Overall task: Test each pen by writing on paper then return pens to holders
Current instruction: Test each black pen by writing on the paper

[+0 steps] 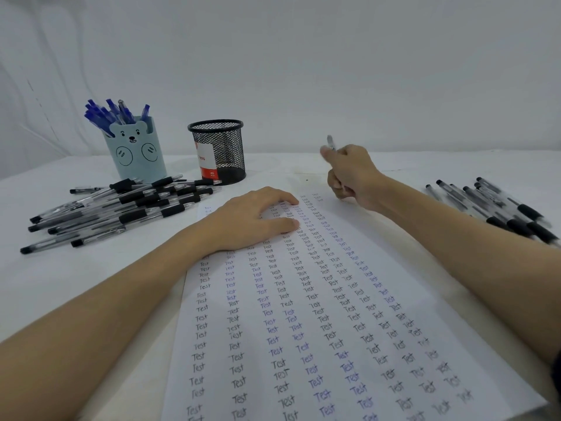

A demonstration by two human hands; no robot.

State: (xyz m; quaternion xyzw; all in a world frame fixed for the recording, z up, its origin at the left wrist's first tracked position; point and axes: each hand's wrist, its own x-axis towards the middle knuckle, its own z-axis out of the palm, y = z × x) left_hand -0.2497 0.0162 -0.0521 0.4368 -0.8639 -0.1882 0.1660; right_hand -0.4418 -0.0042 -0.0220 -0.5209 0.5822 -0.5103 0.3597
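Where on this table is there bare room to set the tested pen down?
Bare tabletop lies between the mesh holder and the right hand, and beyond it toward the right pen pile. Crowded: the left pen pile before the bear holder.

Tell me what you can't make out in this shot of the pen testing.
All in the head view:
- Pen in the right hand: motion-blurred, its tip hidden by the fingers, ink colour unclear.
- Paper: bottom cut off by the frame edge; the left hand covers some words.
- Mesh holder: label partly unreadable through the mesh.
- Black pens at right: blurred, cut off by the edge.
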